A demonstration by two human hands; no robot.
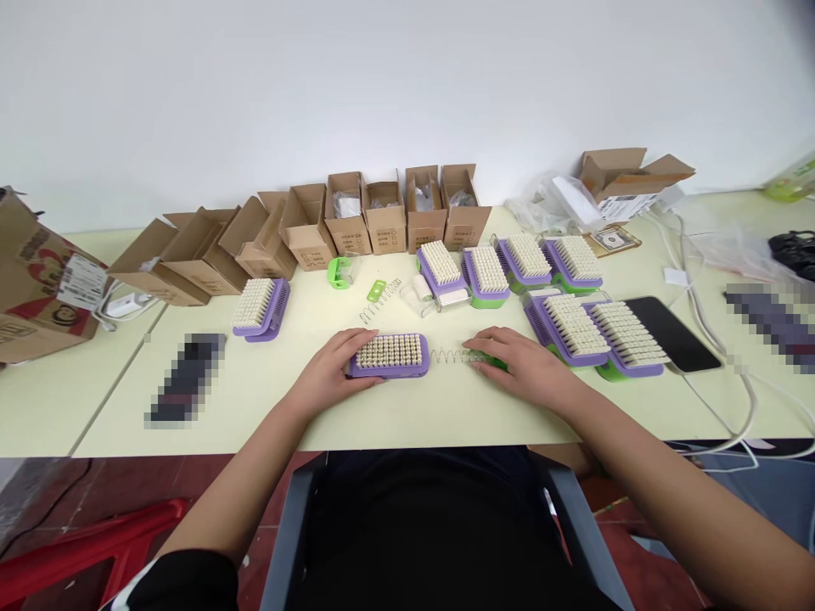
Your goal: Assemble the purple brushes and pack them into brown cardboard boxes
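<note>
My left hand (pixel 336 373) is closed around the left end of a purple scrubbing brush (pixel 396 371), which lies bristles up on the table. My right hand (pixel 519 365) grips a small green plastic part (pixel 493 361), mostly hidden under the fingers. Between the two hands stretches a thin coil spring (pixel 449 356), running from the green part to the brush's right end. Behind them lie a flat green plate (pixel 377 291) and another coil spring (pixel 374 311). Further left rests a green piece with a clear section (pixel 342 271).
Several open cardboard boxes (pixel 309 229) line the wall. More purple and green brushes (pixel 487 276) stand at the right, beside a black phone (pixel 671 335) and white cables (pixel 697 305). One brush (pixel 261 308) sits at left near a pixelated dark object (pixel 187 378). A large carton (pixel 44 280) stands far left.
</note>
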